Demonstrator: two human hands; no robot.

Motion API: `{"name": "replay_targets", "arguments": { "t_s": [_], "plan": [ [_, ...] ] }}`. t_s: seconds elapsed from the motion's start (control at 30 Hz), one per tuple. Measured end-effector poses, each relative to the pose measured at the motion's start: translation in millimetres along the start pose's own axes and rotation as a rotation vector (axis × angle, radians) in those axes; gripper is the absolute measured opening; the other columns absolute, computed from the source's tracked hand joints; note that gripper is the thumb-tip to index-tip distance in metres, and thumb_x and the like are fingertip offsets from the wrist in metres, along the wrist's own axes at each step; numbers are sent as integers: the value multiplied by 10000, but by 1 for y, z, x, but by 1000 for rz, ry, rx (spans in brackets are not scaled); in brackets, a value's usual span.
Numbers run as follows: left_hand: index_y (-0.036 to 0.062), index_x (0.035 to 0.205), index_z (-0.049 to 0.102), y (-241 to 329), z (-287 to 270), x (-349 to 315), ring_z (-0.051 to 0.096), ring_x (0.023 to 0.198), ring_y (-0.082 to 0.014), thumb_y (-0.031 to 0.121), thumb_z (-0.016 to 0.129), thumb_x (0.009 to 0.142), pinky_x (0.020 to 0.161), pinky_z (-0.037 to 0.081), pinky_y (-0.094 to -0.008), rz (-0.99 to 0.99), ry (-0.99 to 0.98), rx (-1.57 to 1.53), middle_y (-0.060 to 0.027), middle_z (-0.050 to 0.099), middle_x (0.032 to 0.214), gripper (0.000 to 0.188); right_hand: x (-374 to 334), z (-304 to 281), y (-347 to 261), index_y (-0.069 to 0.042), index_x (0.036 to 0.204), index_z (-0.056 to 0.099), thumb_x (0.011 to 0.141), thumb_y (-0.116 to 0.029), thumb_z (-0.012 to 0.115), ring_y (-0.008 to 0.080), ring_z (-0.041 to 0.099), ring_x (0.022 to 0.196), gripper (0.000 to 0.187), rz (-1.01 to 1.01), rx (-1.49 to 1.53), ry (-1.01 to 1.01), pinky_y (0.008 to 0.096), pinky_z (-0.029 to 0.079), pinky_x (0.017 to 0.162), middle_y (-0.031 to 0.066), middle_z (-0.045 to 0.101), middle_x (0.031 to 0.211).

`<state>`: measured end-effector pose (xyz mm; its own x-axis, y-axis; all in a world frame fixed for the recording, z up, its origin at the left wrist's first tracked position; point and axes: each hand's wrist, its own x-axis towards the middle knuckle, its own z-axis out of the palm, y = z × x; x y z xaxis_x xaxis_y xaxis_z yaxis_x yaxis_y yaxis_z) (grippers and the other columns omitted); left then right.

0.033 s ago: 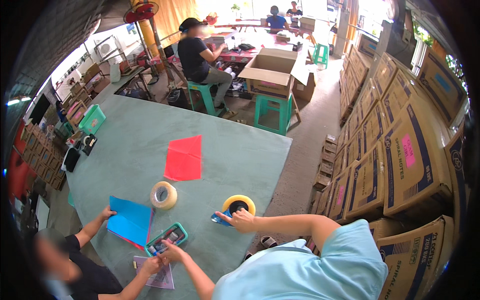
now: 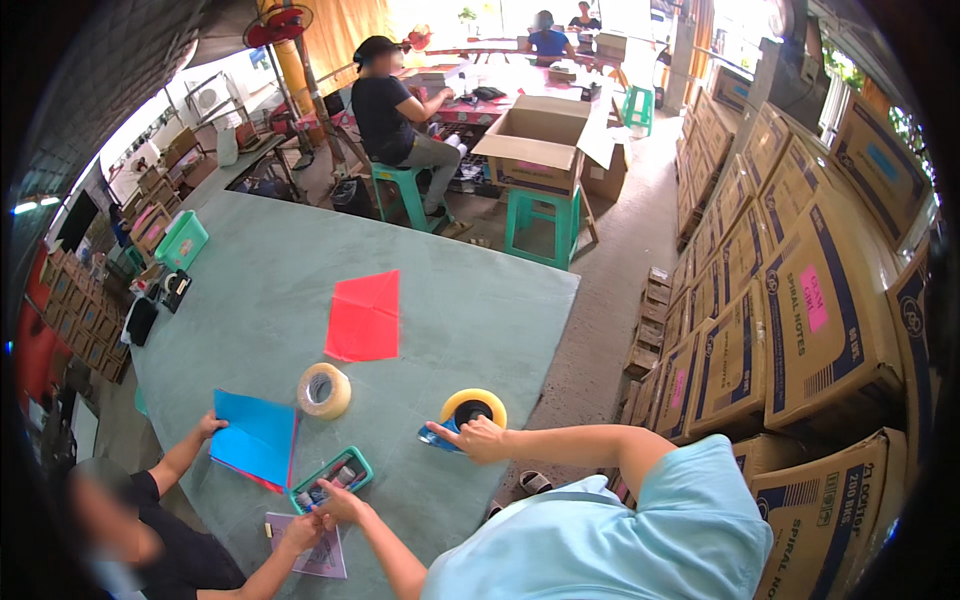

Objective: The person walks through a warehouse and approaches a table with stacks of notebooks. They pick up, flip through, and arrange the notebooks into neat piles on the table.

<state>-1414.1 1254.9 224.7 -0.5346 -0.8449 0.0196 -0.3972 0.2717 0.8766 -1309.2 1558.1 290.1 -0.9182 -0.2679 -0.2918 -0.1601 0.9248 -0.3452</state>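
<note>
Clock centre: one fat roll of clear tape [image 2: 324,391] on the big grey-green table [image 2: 450,300], so all the hours below go round that.
Tape dispenser: just the one [image 2: 493,402], at 3 o'clock, a blue body with a yellow roll on a black hub, lying flat.
Right hand: between 3 and 4 [image 2: 482,440], fingers curled over that dispenser, one finger poking out along the blue part.
Left hand: at 6 [image 2: 342,504], over the near edge of one small teal basket [image 2: 367,467] with small items in it; can't tell if it's pinching anything.
Co-worker: one, down around 7 to 8, two hands showing; one [image 2: 302,533] is right up against the left hand, the other [image 2: 209,424] holds blue sheets [image 2: 255,435] with red under them at 8.
Loose red sheet: one, at 1 [image 2: 363,318].
Purple booklet: one, at 6 [image 2: 328,563], below the basket.
Green tub: one, between 10 and 11 [image 2: 183,241].
Back area: three seated people, three green stools [image 2: 543,215] and one open carton [image 2: 528,172], all between 12 and 2.
</note>
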Motion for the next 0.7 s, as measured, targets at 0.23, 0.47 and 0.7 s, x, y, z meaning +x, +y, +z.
{"name": "replay_targets", "arguments": {
  "t_s": [0.23,0.47,0.7],
  "plan": [
    [-40,1112,374,-17,31,-4,466,979,-401,399,771,637,741,493,-501,-138,68,3,-282,403,1089,759,-4,-9,32,-143,1462,114,660,-199,728,220,613,799,1012,-182,651,404,339,473,696,121,609,912],
    [-31,986,474,-64,43,33,591,778,-265,285,788,645,602,581,-386,-392,-128,-422,-162,548,937,561,-97,6,36,-12,1239,393,789,-270,624,340,648,820,568,-25,2327,255,497,535,752,171,583,1003],
    [-5,812,506,-44,18,-1,590,725,-316,216,665,746,677,467,-430,-237,24,-216,-158,578,753,280,-117,2,77,-26,1214,456,851,-281,544,255,617,733,453,-241,2307,11,441,524,655,155,587,952]
  ]
}}
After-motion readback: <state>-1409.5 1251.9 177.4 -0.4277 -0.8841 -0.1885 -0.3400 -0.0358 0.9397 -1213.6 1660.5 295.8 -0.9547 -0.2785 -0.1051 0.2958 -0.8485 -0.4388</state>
